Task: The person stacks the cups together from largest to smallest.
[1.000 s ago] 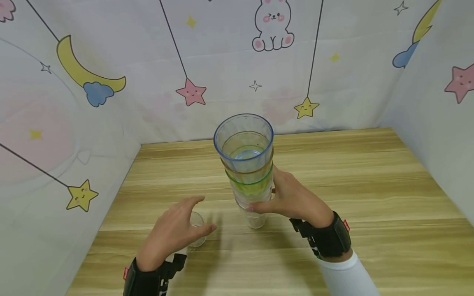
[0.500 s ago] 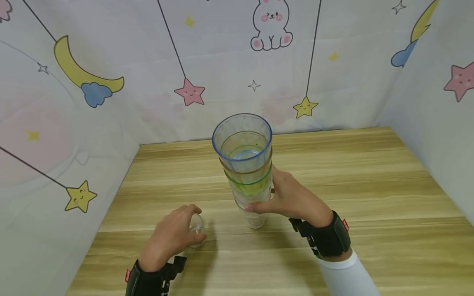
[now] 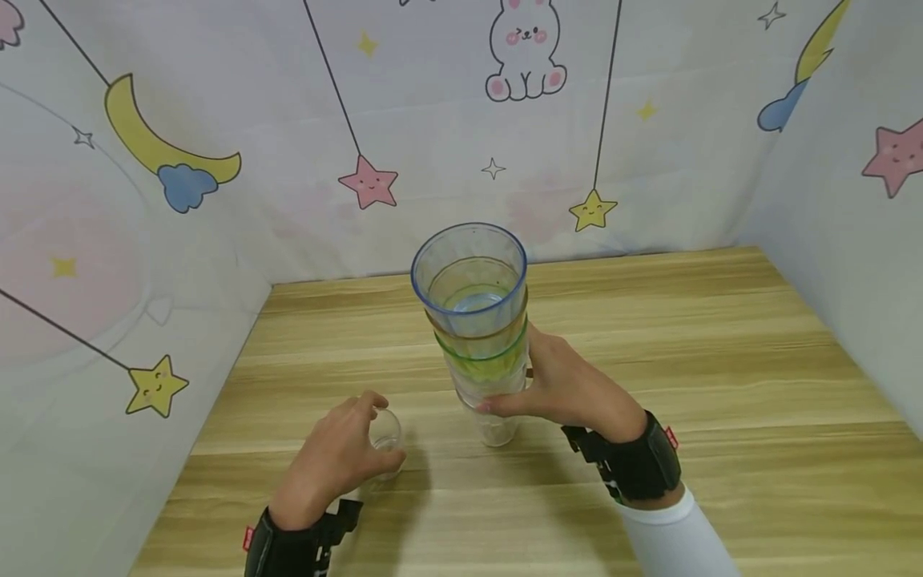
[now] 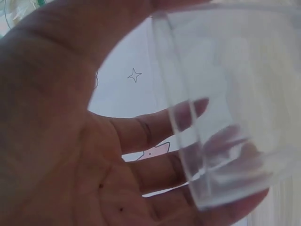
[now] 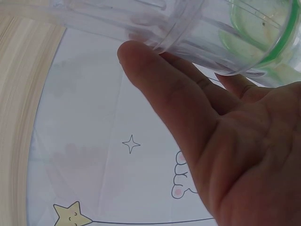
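Observation:
My left hand (image 3: 337,450) holds a small clear cup (image 3: 388,429), thumb on the near side and fingers round the far side. In the left wrist view the fingers show through the wall of this clear cup (image 4: 225,84). Whether its base touches the table cannot be told. My right hand (image 3: 580,386) grips a tall stack of nested clear cups (image 3: 479,344) low down, from the right. Rims of blue, brown and green show down the stack, above plain clear cups. In the right wrist view the thumb lies against the clear part of the stack (image 5: 188,33).
Both hands work over a wooden-grained table (image 3: 685,344). A white cloth wall (image 3: 433,104) printed with stars, a moon and a rabbit stands behind it, with more cloth at the left and right sides.
My left hand has closed from a wide spread onto the small clear cup, which has shifted slightly. The right hand and the stack stay nearly still.

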The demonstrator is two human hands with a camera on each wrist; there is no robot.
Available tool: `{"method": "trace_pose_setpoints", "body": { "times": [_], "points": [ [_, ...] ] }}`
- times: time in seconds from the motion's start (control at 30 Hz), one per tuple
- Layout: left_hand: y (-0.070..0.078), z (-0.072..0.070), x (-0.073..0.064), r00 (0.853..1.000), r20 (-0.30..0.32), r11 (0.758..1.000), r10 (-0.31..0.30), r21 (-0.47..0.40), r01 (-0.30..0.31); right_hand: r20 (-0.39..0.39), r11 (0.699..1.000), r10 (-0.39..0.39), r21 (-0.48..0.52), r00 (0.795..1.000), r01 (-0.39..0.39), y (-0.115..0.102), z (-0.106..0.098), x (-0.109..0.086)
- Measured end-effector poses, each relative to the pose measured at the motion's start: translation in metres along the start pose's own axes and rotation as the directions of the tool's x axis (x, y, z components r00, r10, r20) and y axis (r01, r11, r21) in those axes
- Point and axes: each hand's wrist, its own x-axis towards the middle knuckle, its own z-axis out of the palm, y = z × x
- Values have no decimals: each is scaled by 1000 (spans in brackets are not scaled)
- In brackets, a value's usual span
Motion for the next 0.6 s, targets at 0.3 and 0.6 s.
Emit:
{"method": "trace_pose_setpoints", "body": {
  "times": [0.3,0.6],
  "points": [
    [5,-1,1,990,-126,997,64,-30,-69,3,1000,11,5,1000,-11,0,1,-1],
    [15,-9,1,984,-165,996,64,-58,-74,-2,1000,10,2,1000,-10,0,1,-1]
  ]
}}
